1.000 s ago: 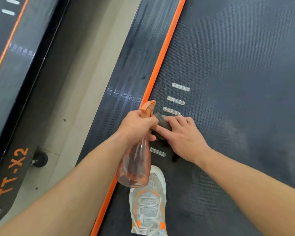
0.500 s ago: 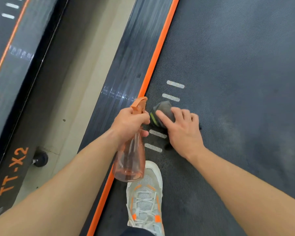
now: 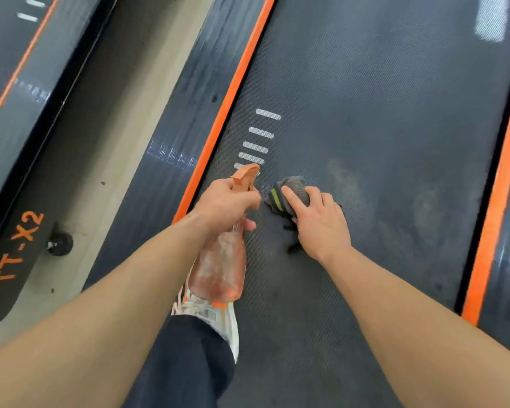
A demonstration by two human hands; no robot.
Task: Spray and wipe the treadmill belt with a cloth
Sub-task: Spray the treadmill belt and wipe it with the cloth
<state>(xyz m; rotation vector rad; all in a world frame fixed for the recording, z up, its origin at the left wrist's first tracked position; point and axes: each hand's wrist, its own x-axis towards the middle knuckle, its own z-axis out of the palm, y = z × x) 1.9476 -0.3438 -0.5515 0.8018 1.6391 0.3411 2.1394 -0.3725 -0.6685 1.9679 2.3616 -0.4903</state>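
Observation:
The dark treadmill belt (image 3: pixel 380 119) fills the middle and right of the head view, with pale dusty smears right of the hands. My right hand (image 3: pixel 321 222) presses a bunched grey cloth (image 3: pixel 289 191) with a yellow-green stripe flat onto the belt. My left hand (image 3: pixel 224 203) grips the neck of an orange see-through spray bottle (image 3: pixel 223 266), nozzle pointing away from me, just left of the cloth. Most of the cloth is hidden under my right hand.
Orange strips (image 3: pixel 233 92) edge the belt on both sides, with dark side rails beyond. White dash marks (image 3: pixel 261 132) lie on the belt ahead of the bottle. My white-and-orange shoe (image 3: pixel 215 316) stands on the belt. A second treadmill marked TT-X2 (image 3: pixel 15 248) lies to the left across a floor gap.
My right hand has slid the cloth rightward, away from the belt's orange edge and the white dashes. The left hand still holds the bottle beside it.

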